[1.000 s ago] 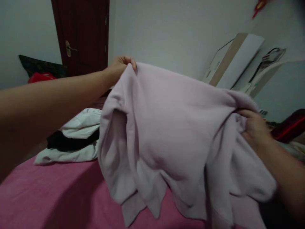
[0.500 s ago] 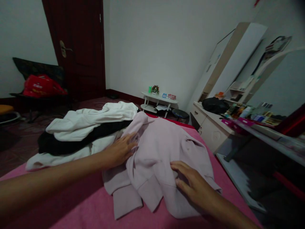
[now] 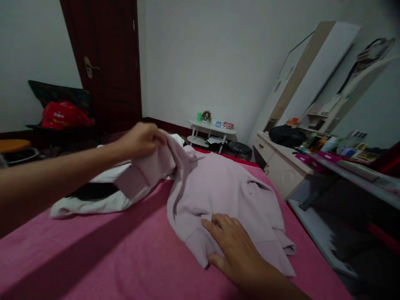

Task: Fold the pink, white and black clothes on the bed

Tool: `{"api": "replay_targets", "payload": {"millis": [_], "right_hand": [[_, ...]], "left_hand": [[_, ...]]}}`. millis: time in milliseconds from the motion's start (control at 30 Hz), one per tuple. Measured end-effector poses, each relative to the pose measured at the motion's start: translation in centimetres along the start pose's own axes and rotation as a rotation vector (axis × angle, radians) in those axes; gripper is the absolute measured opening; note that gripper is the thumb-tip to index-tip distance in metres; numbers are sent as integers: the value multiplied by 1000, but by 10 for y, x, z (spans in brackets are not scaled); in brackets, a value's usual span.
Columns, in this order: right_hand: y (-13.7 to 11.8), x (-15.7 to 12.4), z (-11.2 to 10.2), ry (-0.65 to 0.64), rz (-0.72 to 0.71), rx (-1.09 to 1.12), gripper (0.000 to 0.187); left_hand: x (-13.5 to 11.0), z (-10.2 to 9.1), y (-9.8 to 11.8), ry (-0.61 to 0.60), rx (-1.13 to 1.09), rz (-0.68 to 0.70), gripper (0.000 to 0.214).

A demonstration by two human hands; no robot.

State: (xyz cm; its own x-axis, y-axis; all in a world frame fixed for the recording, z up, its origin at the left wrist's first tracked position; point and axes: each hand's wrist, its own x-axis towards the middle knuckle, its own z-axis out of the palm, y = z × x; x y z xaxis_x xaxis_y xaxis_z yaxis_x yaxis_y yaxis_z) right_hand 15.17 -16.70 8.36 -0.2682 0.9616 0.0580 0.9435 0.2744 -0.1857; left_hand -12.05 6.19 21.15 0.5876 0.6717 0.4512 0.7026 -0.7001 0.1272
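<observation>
A pale pink sweatshirt lies spread and rumpled on the pink bed cover. My left hand is closed on one of its sleeves and holds it up, so that the cuff hangs below the fist. My right hand rests on the lower part of the sweatshirt, thumb and fingers apart on the cloth. Behind the raised sleeve is a pile of white clothing with a black garment between its layers, partly hidden by my left arm.
A dressing table with bottles and a black bag stands on the right. Past the bed are a small white table and a dark stool. A red bag sits on a chair near the brown door.
My left hand has lifted the sweatshirt's sleeve up and to the left, off the bed. My right hand has shifted left and down on the cloth. The view has moved slightly.
</observation>
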Motion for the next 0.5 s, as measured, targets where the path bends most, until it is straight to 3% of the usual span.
{"api": "replay_targets", "payload": {"millis": [33,100,200,233,300,400,433,500], "right_hand": [[-3,2,0,-4,13,-5,67],[-7,5,2,12,19,-20,62],[-11,7,9,85,-71,-100,41],[-11,8,11,109,-123,-141,30],[-10,12,12,132,-225,-202,16],[-8,24,9,92,-289,-153,15],[-9,28,7,79,-274,-101,15],[-16,35,5,81,-215,33,13]], "left_hand": [[17,-15,-7,86,86,-40,39],[39,-27,-21,99,159,-11,43],[37,-1,-23,76,243,20,30],[28,15,-17,63,273,62,30],[-1,49,6,-30,250,294,39],[-55,86,52,-300,25,623,61],[-72,92,67,-376,-52,680,68],[-96,98,89,-395,-209,619,66]]}}
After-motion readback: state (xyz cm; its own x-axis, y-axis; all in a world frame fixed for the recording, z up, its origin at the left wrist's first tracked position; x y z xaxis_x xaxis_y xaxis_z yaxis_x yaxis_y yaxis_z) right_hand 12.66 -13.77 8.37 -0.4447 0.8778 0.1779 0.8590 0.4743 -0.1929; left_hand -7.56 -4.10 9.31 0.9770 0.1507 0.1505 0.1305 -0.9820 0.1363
